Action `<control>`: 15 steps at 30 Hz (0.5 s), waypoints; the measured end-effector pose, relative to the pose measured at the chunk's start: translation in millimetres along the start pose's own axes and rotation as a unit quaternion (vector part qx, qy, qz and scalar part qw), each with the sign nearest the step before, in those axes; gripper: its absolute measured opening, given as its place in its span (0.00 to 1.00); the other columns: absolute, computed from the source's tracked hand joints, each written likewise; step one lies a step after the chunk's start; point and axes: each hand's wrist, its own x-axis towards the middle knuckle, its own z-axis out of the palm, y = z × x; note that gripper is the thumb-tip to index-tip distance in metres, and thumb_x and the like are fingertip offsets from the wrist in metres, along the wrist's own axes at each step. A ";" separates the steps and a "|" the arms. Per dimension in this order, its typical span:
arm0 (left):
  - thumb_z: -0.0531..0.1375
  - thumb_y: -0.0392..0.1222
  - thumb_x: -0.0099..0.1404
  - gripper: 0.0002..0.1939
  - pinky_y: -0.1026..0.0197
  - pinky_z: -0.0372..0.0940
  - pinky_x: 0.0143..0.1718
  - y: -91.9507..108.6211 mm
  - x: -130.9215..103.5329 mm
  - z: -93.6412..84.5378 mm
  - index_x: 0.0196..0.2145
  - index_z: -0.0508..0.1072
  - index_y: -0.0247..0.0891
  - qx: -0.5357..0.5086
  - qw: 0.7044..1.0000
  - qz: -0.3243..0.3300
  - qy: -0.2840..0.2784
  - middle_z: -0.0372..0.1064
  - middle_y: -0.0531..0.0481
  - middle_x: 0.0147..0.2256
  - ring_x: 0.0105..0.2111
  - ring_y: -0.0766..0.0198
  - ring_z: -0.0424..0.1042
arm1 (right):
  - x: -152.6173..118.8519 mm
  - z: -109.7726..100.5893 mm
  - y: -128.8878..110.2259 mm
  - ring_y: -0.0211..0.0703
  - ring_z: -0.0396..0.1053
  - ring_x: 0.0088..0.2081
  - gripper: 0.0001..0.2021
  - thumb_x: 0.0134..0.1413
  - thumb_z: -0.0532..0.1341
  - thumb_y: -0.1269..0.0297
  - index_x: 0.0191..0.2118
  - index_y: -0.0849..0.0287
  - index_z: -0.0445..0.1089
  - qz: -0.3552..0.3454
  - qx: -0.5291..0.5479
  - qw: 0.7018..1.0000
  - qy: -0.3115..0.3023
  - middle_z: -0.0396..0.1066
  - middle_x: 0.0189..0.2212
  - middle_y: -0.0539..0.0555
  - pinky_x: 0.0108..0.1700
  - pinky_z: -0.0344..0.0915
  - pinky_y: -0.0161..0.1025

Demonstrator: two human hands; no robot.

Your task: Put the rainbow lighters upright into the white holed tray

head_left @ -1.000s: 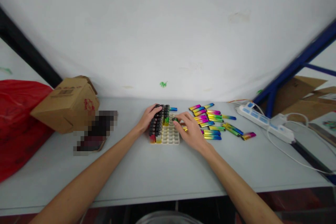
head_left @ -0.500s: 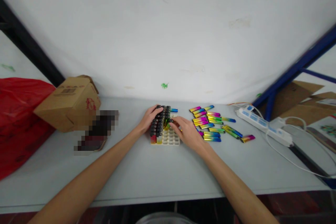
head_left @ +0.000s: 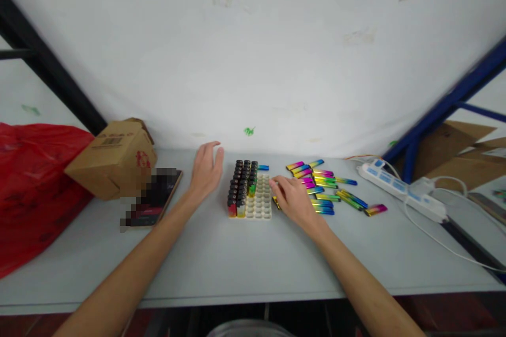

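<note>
A white tray [head_left: 259, 209] with rows of round-cornered slots lies mid-table. Upright lighters [head_left: 240, 184] with black tops fill its left columns; a green-yellow one [head_left: 251, 190] stands at the front of the third column. My left hand [head_left: 207, 168] hovers left of the tray, fingers apart and holding nothing. Just right of the tray is my right hand [head_left: 291, 197], its fingers curled together; whatever they may hold is hidden. Shiny multicoloured lighters or sleeves [head_left: 324, 181] lie scattered to the right, some partly behind that hand. A blue one [head_left: 263, 167] lies behind the tray.
On the left are a red plastic bag [head_left: 35, 189], a cardboard box [head_left: 114, 160] and a phone [head_left: 156, 200], partly pixelated. A white power strip [head_left: 401, 189] with cables lies on the right, near a blue metal frame [head_left: 435, 110]. A white wall stands behind the table.
My left hand has let go of the lighters and moved left, opening. My right hand has left the lighter at the third column and drawn back right. The view has shifted slightly.
</note>
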 end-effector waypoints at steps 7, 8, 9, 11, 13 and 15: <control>0.45 0.52 0.73 0.29 0.28 0.59 0.57 -14.5 -50.4 -55.9 0.64 0.64 0.35 0.301 0.944 -0.043 -0.129 0.50 0.29 0.68 0.67 0.33 0.51 | 3.1 -9.2 3.4 0.46 0.69 0.30 0.18 0.74 0.48 0.58 0.34 0.57 0.69 0.018 0.030 0.998 0.048 0.73 0.27 0.54 0.37 0.55 0.41; 0.45 0.53 0.73 0.30 0.28 0.59 0.57 -16.0 -57.4 -57.2 0.64 0.64 0.35 0.303 0.943 -0.040 -0.132 0.49 0.28 0.69 0.67 0.32 0.50 | 3.7 -10.6 3.1 0.46 0.68 0.30 0.19 0.74 0.48 0.58 0.34 0.57 0.69 0.019 0.035 0.998 0.052 0.73 0.27 0.54 0.37 0.55 0.41; 0.45 0.54 0.73 0.30 0.28 0.59 0.57 -17.0 -62.2 -57.4 0.64 0.64 0.34 0.301 0.944 -0.039 -0.131 0.48 0.28 0.69 0.67 0.31 0.50 | 4.0 -12.4 3.6 0.46 0.68 0.30 0.19 0.74 0.47 0.58 0.33 0.57 0.68 0.021 0.039 0.997 0.057 0.73 0.27 0.54 0.37 0.56 0.41; 0.46 0.55 0.72 0.30 0.27 0.57 0.58 -17.7 -64.0 -55.1 0.64 0.65 0.34 0.282 0.952 -0.031 -0.116 0.49 0.28 0.69 0.67 0.31 0.50 | 4.9 -17.9 8.2 0.47 0.69 0.31 0.20 0.74 0.47 0.57 0.33 0.56 0.69 0.032 0.046 0.996 0.072 0.73 0.28 0.55 0.37 0.57 0.41; 0.48 0.55 0.71 0.29 0.30 0.54 0.62 -17.7 -55.3 -48.3 0.61 0.67 0.35 0.231 0.969 -0.011 -0.090 0.53 0.31 0.68 0.67 0.34 0.53 | 7.2 -25.4 18.2 0.47 0.69 0.32 0.20 0.74 0.47 0.56 0.34 0.56 0.70 0.053 0.053 0.993 0.091 0.73 0.28 0.55 0.38 0.58 0.41; 0.48 0.54 0.70 0.27 0.39 0.53 0.66 -18.1 -38.8 -35.7 0.57 0.70 0.35 0.133 0.988 0.010 -0.076 0.61 0.33 0.63 0.65 0.41 0.58 | 11.9 -33.4 33.0 0.46 0.70 0.32 0.20 0.74 0.48 0.55 0.35 0.57 0.71 0.081 0.054 0.989 0.108 0.73 0.28 0.55 0.38 0.59 0.41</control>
